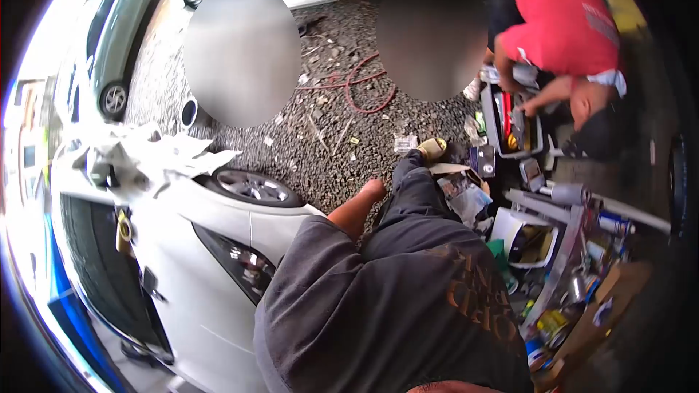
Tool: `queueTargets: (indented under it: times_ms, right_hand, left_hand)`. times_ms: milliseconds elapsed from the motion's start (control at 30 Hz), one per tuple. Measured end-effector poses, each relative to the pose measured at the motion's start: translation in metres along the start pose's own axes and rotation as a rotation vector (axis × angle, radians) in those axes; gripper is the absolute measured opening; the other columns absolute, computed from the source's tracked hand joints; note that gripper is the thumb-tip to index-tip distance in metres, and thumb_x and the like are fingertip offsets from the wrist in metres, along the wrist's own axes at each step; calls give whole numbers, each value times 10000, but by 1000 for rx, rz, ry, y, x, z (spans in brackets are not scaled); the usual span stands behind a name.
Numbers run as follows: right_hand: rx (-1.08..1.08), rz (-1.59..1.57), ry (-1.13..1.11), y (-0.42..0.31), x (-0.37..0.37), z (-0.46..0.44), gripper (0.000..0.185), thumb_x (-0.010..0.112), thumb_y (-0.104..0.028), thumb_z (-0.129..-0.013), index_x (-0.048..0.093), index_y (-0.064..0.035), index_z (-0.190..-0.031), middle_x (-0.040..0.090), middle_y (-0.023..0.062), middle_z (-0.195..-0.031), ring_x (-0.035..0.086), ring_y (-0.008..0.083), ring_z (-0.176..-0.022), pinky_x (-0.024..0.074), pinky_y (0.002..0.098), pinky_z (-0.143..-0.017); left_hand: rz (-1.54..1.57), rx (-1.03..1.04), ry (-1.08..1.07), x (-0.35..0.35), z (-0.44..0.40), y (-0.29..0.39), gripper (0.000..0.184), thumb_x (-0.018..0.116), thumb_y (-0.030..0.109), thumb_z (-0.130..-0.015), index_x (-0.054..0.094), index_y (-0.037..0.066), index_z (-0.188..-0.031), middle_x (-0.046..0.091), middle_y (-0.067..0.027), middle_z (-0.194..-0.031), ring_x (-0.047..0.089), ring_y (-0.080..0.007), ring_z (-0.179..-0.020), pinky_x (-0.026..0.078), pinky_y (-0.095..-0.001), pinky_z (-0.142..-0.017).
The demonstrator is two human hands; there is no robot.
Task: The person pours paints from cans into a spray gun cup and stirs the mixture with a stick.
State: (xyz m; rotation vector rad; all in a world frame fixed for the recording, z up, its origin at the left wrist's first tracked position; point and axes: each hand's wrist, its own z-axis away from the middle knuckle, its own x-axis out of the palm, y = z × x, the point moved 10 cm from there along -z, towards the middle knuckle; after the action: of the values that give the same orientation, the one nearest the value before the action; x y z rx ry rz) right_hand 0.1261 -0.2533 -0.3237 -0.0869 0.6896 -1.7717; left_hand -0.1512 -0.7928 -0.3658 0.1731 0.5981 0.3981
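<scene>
My left arm hangs down from a dark grey sleeve, and my left hand (374, 190) shows small at its end. Its fingers cannot be made out, nor anything in them. The hand is nearest to my dark trousers (409, 207), above the gravel. On the left stands a white car (196, 247), with its wheel (251, 186) close to my arm. My right hand is not in view.
A co-worker in a red shirt (564, 18) bends over a grey toolbox (494, 135). Cans, boxes and a white bin (502, 227) crowd the right side. A red hose (349, 94) lies on the gravel (320, 149). A green car (127, 29) stands far left.
</scene>
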Motion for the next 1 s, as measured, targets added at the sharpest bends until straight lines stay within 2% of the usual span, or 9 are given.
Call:
queueTargets:
  times_ms: [200, 267, 433, 600, 733, 800, 867, 967, 1000]
  right_hand:
    - [-241, 236, -43, -198, -3, -83, 135, 587, -215, -935, 591, -142, -1049, 596, 41, -836, 602, 143, -696, 444, 239, -533]
    - [-304, 234, -25, -239, -22, -121, 353, 624, -280, -964, 571, -138, -1283, 653, 41, -942, 629, 140, -763, 481, 256, -604]
    - [-484, 152, -40, -289, 32, -33, 391, 616, -267, -971, 549, -109, -1322, 655, 37, -994, 629, 106, -732, 469, 237, -570]
    - [-568, 265, -85, -117, 57, -36, 306, 647, -223, -953, 613, -70, -1216, 645, 47, -900, 616, 140, -732, 494, 306, -607]
    - [-501, 377, 126, 36, 26, 42, 319, 629, -292, -960, 626, -46, -1163, 664, 116, -979, 640, 248, -886, 533, 404, -771]
    - [-135, 617, 187, 165, 20, 34, 283, 563, -302, -1002, 624, -51, -1120, 651, 114, -971, 654, 291, -840, 538, 473, -730]
    - [284, -83, 141, 224, 23, 91, 144, 523, -280, -1002, 615, -170, -993, 574, 19, -732, 529, 175, -483, 366, 348, -367]
    - [312, -468, 245, 256, 41, 138, 126, 505, -253, -986, 583, -163, -944, 515, -16, -701, 502, 140, -497, 360, 287, -381]
    - [187, -487, 193, 287, 62, 127, 119, 509, -259, -974, 572, -165, -934, 504, -21, -721, 515, 150, -549, 374, 296, -396]
  left_hand:
    - [47, -188, -23, 50, 32, -68, 390, 583, 258, -899, 702, 22, -1186, 665, -195, -1283, 620, -348, -1227, 515, -448, -1005]
    - [7, -83, -133, 62, 41, -45, 432, 604, 295, -902, 678, 24, -1231, 665, -186, -1290, 619, -340, -1232, 511, -445, -1007]
    - [125, -31, -176, 80, 4, -27, 483, 666, 365, -871, 684, 31, -1219, 669, -176, -1292, 620, -342, -1230, 516, -429, -987]
    - [-150, 38, -238, 33, -41, 3, 441, 640, 423, -872, 739, 58, -1101, 708, -190, -1193, 660, -346, -1160, 544, -452, -907]
    - [-858, 817, -248, 12, -74, 79, 347, 538, 359, -935, 730, 103, -1070, 673, -211, -1219, 674, -365, -1097, 555, -495, -879]
    - [-417, 513, -101, -43, -64, 111, 366, 580, 350, -928, 654, 80, -1163, 709, -206, -1046, 684, -378, -1029, 552, -495, -864]
    - [-759, 815, -178, -16, -104, 130, 332, 637, 302, -898, 649, 67, -1133, 714, -163, -946, 697, -340, -939, 557, -469, -802]
    - [-298, 319, -515, -12, -93, 165, 299, 670, 251, -871, 643, 56, -1095, 708, -123, -935, 686, -265, -884, 545, -420, -773]
    - [-377, 464, -517, -7, -93, 192, 288, 668, 237, -869, 641, 52, -1088, 703, -115, -934, 676, -246, -874, 538, -407, -769]
